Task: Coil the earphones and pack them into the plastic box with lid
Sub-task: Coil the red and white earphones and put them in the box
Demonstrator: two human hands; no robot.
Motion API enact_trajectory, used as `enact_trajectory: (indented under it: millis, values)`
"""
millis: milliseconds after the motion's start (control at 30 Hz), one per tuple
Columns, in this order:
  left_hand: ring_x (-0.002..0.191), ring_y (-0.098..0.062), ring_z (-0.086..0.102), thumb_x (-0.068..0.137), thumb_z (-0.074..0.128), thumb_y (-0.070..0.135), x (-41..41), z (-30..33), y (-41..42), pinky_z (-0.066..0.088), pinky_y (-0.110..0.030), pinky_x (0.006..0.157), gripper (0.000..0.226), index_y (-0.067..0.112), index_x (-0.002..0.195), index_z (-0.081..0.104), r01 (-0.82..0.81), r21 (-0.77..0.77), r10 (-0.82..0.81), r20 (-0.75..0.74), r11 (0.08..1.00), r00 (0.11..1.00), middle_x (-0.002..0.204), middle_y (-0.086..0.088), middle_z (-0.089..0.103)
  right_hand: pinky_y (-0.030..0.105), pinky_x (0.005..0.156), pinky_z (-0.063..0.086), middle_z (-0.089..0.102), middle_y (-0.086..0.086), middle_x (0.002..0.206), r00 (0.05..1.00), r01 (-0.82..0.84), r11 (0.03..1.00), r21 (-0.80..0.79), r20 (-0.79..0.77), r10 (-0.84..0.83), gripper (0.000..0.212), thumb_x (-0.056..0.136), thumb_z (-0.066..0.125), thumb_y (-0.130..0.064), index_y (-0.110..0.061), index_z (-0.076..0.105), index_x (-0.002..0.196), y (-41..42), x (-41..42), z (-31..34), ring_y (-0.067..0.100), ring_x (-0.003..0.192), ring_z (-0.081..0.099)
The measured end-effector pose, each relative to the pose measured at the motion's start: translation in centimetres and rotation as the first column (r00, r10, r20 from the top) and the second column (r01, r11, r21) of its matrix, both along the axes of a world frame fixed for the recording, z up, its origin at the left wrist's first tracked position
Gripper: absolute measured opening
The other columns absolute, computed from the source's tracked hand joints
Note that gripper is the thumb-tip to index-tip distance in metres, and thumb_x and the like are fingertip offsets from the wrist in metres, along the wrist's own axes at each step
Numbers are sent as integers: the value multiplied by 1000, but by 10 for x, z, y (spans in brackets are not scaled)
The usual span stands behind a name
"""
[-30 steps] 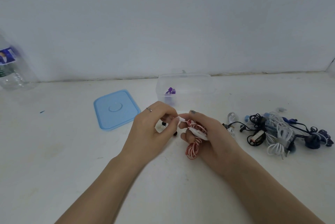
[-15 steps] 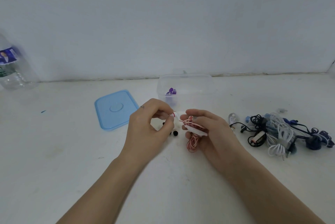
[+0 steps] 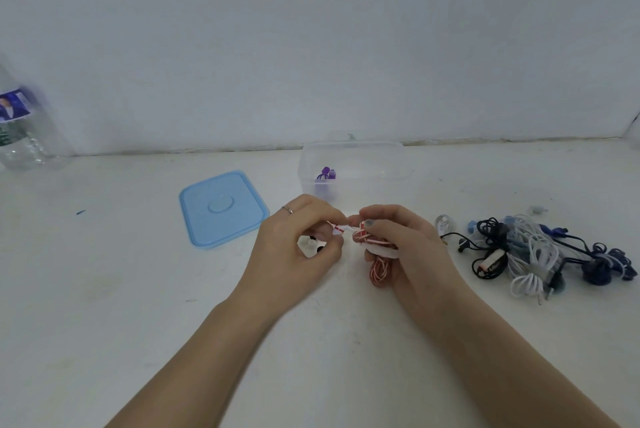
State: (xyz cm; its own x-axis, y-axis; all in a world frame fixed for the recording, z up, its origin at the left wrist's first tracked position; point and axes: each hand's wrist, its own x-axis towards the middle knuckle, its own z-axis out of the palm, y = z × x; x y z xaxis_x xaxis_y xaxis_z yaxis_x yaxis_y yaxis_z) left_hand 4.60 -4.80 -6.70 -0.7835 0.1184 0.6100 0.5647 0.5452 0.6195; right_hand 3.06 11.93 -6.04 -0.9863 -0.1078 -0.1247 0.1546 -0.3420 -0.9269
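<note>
Two hands meet at centre frame in the head view. The right hand [image 3: 405, 247] grips a coiled red-and-white earphone cable [image 3: 378, 268], while the left hand [image 3: 298, 247] pinches its loose end between curled fingers. Just above them stands the clear plastic box [image 3: 363, 157] holding purple earphones [image 3: 325, 174]; its blue lid [image 3: 221, 208] lies left. Tangled earphones [image 3: 540, 254] sit at right, a water bottle [image 3: 20, 130] at far left.

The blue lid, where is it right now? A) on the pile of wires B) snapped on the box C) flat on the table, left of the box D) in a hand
C: the blue lid lies flat on the table, left of the open clear box, and neither hand touches it.
</note>
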Motion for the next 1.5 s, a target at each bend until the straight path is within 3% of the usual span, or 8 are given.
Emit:
enact_trajectory:
  millis: [333, 533, 700, 800, 900, 1033, 1167, 1500]
  values:
    - [75, -9, 62, 77, 68, -4, 1, 2, 1, 44, -12, 72, 21, 14, 89, 69, 24, -123, -27, -22, 992, 999, 85, 8, 61, 33, 67, 44, 66, 1, 68, 1000, 26, 999, 42, 1, -26, 18, 78, 75, -1, -8, 67, 93, 3, -2, -6, 22, 68, 58]
    - [65, -7, 65, 77, 77, -2, 4, 1, 2, 39, -7, 72, 30, 22, 89, 64, 74, -101, -68, 60, 992, 996, 81, 20, 58, 28, 60, 45, 68, 6, 71, 1000, 22, 1000, -6, -12, -22, 17, 82, 66, 9, -4, 67, 92, 4, -2, -4, 21, 70, 65]
    - [57, -14, 62, 85, 66, 10, 6, 4, -2, 39, -11, 61, 25, 32, 94, 59, 112, -91, -101, 117, 990, 988, 83, 10, 65, 27, 63, 47, 70, 14, 82, 999, -16, 1000, 11, -37, 16, 21, 85, 60, 9, -2, 73, 97, 5, -1, -5, 20, 75, 67]
    - [62, -15, 58, 85, 45, 11, 0, 6, -13, 39, -17, 59, 23, 25, 93, 62, 21, -86, -8, 146, 996, 989, 80, 8, 64, 27, 64, 47, 72, 14, 81, 998, -35, 998, 60, -43, 37, 17, 87, 60, 7, -2, 74, 91, 4, -2, -5, 17, 74, 70]
    - [61, -13, 52, 80, 41, 25, -6, 5, -30, 39, -25, 58, 23, 27, 88, 62, -48, -187, 86, 196, 981, 977, 71, 10, 61, 26, 62, 46, 72, 14, 80, 998, -35, 998, 58, -45, 37, 15, 88, 60, 7, 0, 72, 90, 4, -2, -6, 18, 74, 70]
    - [63, -10, 51, 73, 56, 30, -7, 3, -43, 43, -26, 60, 12, 31, 82, 63, 45, -373, 83, 320, 927, 944, 73, 13, 58, 26, 61, 46, 71, 12, 78, 997, -43, 997, 67, -64, 47, 12, 85, 63, 8, -1, 71, 89, 5, -2, -6, 19, 71, 69]
    - [67, -9, 52, 73, 71, 23, -7, 0, -40, 41, -19, 60, 16, 33, 84, 66, 104, -382, 47, 365, 918, 930, 77, 13, 59, 26, 60, 46, 73, 13, 81, 996, -40, 997, 62, -72, 44, 13, 83, 66, 9, -2, 70, 89, 4, -1, -6, 20, 70, 70]
    - [66, -15, 52, 86, 71, 14, -7, -1, -35, 42, -21, 60, 17, 30, 85, 64, 104, -340, -13, 260, 935, 966, 88, 15, 57, 25, 54, 45, 74, 15, 82, 994, -53, 994, 98, -91, 62, 9, 84, 69, 4, -3, 71, 89, 1, 1, -6, 22, 73, 71]
